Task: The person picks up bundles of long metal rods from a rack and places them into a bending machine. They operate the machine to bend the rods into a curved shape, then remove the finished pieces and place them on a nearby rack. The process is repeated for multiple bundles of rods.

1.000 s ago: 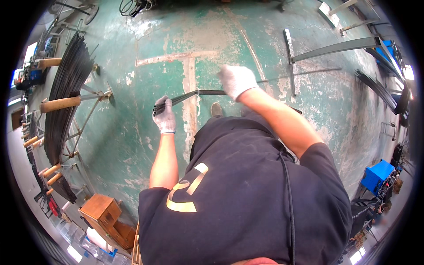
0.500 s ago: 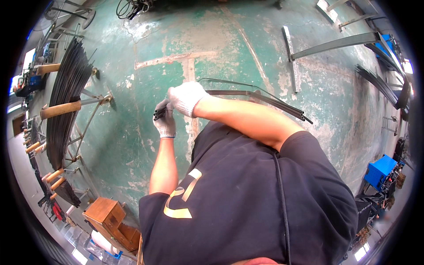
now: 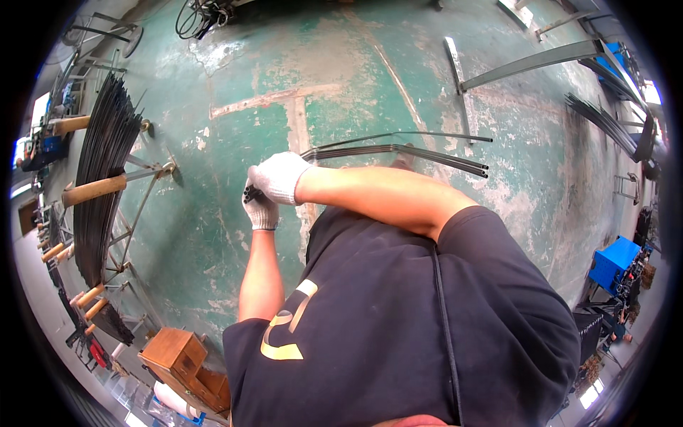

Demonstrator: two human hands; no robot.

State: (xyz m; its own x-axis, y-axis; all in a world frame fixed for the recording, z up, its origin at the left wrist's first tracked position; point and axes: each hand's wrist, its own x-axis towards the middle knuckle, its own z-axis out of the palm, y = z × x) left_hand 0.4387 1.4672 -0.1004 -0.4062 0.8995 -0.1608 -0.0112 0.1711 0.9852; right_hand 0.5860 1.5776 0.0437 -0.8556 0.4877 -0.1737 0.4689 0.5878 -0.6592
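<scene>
A small bundle of thin black bent tubes [image 3: 356,150] runs from my hands out to the right, with a bend midway. White knit gloves cover both hands. My left hand [image 3: 261,213] is closed round the bundle's left end, where the open tube ends show beside the fingers. Across the top of it lies my right hand [image 3: 282,178], its fingers curled over the tubes close to the left hand. One single bent tube [image 3: 445,135] stands apart from the others on their far side. It leads back under the right hand, which hides part of the grip.
At left a rack with wooden-sleeved arms [image 3: 94,191] carries a thick stack of long black tubes [image 3: 107,153]. A wooden cabinet [image 3: 173,350] stands lower left. On the right are a metal frame [image 3: 530,71], more black tubes [image 3: 603,122] and a blue box [image 3: 615,264].
The single tube has swung away from the bundle to its far side; its right end previously crossed past the bundle's near end. Both hands have shifted slightly left, the right one also nearer.
</scene>
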